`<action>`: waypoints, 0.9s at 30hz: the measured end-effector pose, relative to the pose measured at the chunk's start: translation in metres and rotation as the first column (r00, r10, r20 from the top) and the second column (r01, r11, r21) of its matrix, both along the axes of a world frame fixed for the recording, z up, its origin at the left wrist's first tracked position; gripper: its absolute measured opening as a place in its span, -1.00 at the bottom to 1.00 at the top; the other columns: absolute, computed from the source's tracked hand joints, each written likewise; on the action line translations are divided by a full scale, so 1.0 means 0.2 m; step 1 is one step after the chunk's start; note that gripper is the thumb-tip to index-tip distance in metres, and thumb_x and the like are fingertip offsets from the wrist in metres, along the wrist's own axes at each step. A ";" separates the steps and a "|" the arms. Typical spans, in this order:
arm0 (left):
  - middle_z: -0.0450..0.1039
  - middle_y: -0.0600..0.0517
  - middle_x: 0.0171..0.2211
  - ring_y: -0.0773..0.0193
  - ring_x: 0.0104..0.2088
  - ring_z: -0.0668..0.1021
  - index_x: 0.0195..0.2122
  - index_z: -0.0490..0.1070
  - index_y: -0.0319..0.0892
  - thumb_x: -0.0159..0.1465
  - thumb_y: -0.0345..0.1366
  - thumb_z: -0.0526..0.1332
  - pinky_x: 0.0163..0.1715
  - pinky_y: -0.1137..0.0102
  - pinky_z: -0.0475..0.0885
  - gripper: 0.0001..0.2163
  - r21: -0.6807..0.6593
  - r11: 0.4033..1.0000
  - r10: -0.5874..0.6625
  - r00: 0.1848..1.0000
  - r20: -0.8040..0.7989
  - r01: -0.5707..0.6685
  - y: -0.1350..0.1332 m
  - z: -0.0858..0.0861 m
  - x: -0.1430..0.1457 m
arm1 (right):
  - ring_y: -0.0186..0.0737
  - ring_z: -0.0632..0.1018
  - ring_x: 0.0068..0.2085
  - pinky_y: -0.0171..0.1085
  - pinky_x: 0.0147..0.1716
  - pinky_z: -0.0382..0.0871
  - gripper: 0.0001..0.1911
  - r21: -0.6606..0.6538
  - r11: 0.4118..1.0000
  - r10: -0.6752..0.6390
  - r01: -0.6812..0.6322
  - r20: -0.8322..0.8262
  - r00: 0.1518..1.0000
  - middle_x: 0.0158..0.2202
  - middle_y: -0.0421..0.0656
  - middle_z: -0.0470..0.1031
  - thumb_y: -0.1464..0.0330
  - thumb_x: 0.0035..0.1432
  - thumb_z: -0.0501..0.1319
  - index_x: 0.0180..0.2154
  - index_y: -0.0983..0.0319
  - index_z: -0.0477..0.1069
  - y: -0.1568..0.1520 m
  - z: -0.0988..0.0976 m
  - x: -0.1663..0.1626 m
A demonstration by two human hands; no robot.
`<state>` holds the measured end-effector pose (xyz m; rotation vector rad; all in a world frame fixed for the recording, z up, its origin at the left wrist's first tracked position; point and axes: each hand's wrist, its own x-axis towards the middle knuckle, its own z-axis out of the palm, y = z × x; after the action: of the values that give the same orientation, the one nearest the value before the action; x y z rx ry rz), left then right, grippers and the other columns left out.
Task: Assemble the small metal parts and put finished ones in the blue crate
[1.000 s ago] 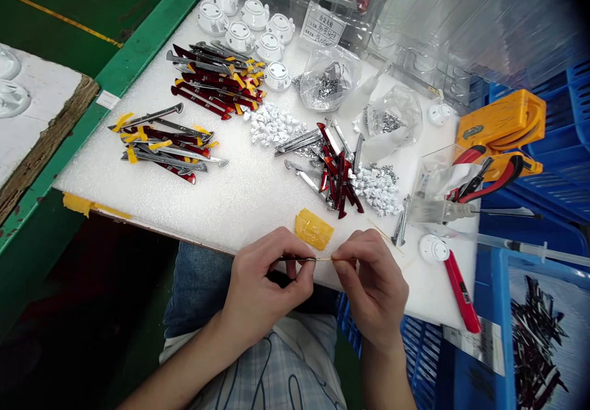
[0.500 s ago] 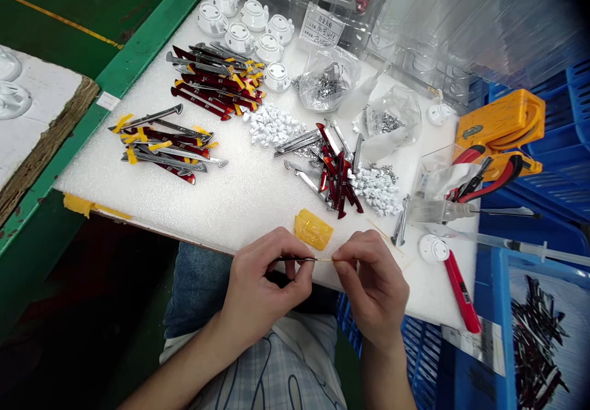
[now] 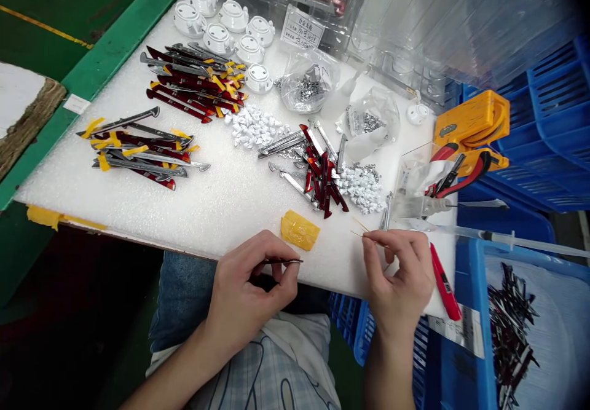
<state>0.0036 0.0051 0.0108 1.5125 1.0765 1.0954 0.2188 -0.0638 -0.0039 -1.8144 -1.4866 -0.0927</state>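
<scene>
Status: the far strip pile (image 3: pixel 188 81) and the near strip pile (image 3: pixel 138 152) carry yellow tabs; judge these 2 groups as further along. The central strip pile (image 3: pixel 326 176) shows no tabs and appears to be left. Your left hand (image 3: pixel 251 281) pinches 1 dark strip (image 3: pixel 279 261) above the front edge of the table (image 3: pixel 221 204); no tab is visible on it, so treat it as unfinished. Your right hand (image 3: pixel 401 268) has its fingers narrowed on 1 thin stick (image 3: pixel 356 233), apart from the strip.

Surroundings: the yellow patch (image 3: pixel 300 230) lies just beyond your left hand. The red tool (image 3: pixel 445 282) lies just beside your right hand and may obstruct outward movement. 2 clear bags sit farther back.
</scene>
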 end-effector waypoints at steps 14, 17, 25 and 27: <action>0.56 0.23 -0.40 0.43 -0.46 0.55 -0.28 0.55 -0.03 0.36 -0.57 0.29 -0.48 0.57 0.40 -0.76 0.044 0.996 -0.075 0.994 -0.083 0.079 -0.02 -0.05 -0.04 | -0.22 0.49 -0.44 -0.20 -0.41 0.33 -0.67 0.239 0.859 -0.410 0.453 -0.210 0.888 -0.31 -0.21 0.58 0.11 0.26 0.50 -0.09 0.19 0.63 0.15 0.17 0.28; 0.57 0.24 -0.40 0.44 -0.46 0.55 -0.28 0.56 -0.02 0.36 -0.57 0.29 -0.48 0.58 0.39 -0.77 0.045 0.996 -0.078 0.993 -0.087 0.082 -0.02 -0.06 -0.04 | -0.18 0.50 -0.44 -0.17 -0.35 0.34 -0.71 0.214 0.868 -0.424 0.447 -0.148 0.894 -0.35 -0.19 0.57 0.09 0.32 0.44 -0.20 0.18 0.61 0.18 0.17 0.32; 0.59 0.20 -0.46 0.41 -0.53 0.53 -0.37 0.55 -0.06 0.32 -0.50 0.28 -0.56 0.55 0.37 -0.81 0.025 0.998 -0.053 0.995 -0.081 0.055 0.00 -0.02 -0.02 | -0.08 0.55 -0.41 -0.12 -0.28 0.39 -0.58 0.139 0.890 -0.436 0.434 -0.021 0.900 -0.41 -0.16 0.59 -0.05 0.45 0.36 -0.26 0.15 0.60 0.15 0.19 0.37; 0.57 0.21 -0.49 0.43 -0.55 0.51 -0.39 0.55 -0.06 0.30 -0.50 0.28 -0.57 0.57 0.36 -0.81 0.035 0.999 -0.038 0.997 -0.069 0.041 0.01 -0.01 -0.01 | -0.08 0.54 -0.40 -0.11 -0.27 0.36 -0.58 0.136 0.893 -0.431 0.430 -0.022 0.902 -0.40 -0.16 0.59 -0.06 0.45 0.37 -0.27 0.14 0.60 0.15 0.20 0.38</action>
<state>0.0014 0.0068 0.0094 1.6035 1.0737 1.0475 0.2946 -0.0334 0.0356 -1.9992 -1.0296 -0.4135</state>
